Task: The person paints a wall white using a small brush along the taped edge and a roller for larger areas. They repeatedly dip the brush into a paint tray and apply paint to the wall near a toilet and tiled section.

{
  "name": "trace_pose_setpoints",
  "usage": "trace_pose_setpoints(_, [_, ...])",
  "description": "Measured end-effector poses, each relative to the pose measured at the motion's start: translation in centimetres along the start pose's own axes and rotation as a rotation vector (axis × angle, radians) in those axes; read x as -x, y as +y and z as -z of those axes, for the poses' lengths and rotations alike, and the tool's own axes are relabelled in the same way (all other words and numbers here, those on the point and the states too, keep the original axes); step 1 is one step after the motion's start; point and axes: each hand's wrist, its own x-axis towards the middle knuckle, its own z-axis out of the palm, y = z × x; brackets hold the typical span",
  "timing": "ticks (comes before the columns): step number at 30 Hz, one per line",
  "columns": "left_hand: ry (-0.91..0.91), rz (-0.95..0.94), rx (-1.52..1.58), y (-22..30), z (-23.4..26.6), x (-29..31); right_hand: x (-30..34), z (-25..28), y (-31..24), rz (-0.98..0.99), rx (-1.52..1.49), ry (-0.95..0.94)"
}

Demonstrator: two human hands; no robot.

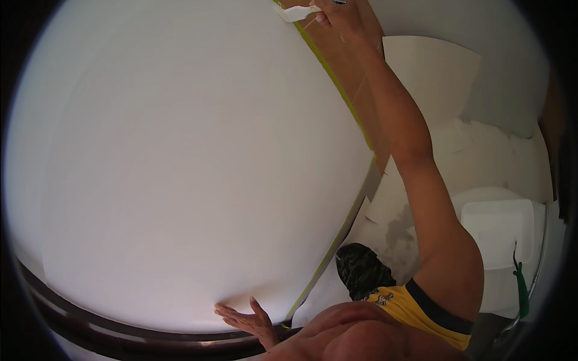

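Paintbrush [297,12], white-headed, slightly curved, gripped in right hand [341,18]; left hand [251,320] unclenched near white surface [192,168].

Pale floor [512,159] with sheets [427,84] on it
The sheets lie toward the upper right, grey blotches [400,236] lower down; a white tray [497,231] rests over a rounded white base [475,194]

Wall [205,162] white. Tape [335,78] yellow-green; strip [355,87] beside it brown. Held tool [296,13] whitish. Tray [500,225] white, nearby handle [522,293] green. Clothing [415,310] yellow, dark band. Floor covering [385,207] off-white, grey blotches. Curved rail [114,334] dark brown.
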Motion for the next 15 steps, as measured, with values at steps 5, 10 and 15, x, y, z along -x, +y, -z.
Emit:
trace_pose_setpoints(5, [-0.006, 0.006, 0.013, 0.1, 0.1, 0.0, 3.8, 4.5, 2.6, -0.272, 0.354, -0.059])
trace_pose_setpoints(10, [0.027, -0.061, -0.01, 0.1, 0.4, -0.2, 2.7, 3.0, 0.1, -0.246, 0.52, -0.105])
trace_pose_setpoints(15, [0.003, -0.02, 0.01, 0.1, 0.2, 0.0, -4.2, -3.1, -3.8, 0.173, 0.154, -0.002])
